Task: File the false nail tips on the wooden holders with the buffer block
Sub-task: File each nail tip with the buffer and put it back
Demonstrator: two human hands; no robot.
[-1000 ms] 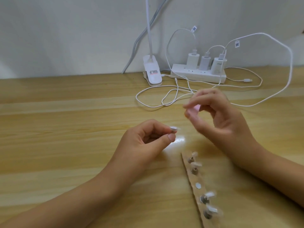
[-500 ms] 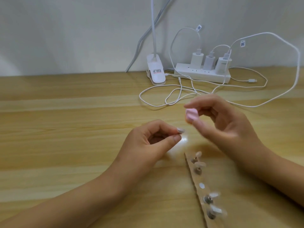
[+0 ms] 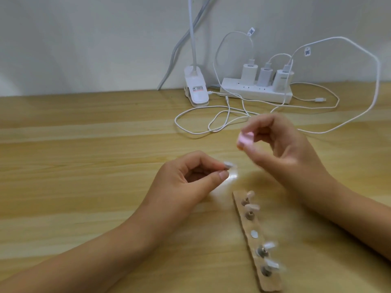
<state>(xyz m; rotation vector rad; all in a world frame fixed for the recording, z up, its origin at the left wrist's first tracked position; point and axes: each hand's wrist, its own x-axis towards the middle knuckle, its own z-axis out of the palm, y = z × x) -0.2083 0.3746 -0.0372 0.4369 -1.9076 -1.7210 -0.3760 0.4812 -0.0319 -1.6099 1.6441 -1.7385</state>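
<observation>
My left hand (image 3: 186, 182) pinches a small holder between thumb and forefinger, and a pale false nail tip (image 3: 293, 165) sticks out past the fingertips. My right hand (image 3: 281, 149) grips a small pink buffer block (image 3: 244, 140) above and to the right of that tip, a short gap apart; the hand is blurred. A wooden strip (image 3: 255, 242) lies on the table below both hands. Several nail tips stand on pegs on the strip, and one white round spot in its middle has no peg.
A white power strip (image 3: 256, 92) with three chargers sits at the back against the wall. White cables (image 3: 222, 119) loop across the table behind my hands. A white clip lamp base (image 3: 195, 89) stands left of the power strip.
My right hand with the pink block has shifted slightly up and right, away from the nail tip. My left hand holds the tip in nearly the same place.
</observation>
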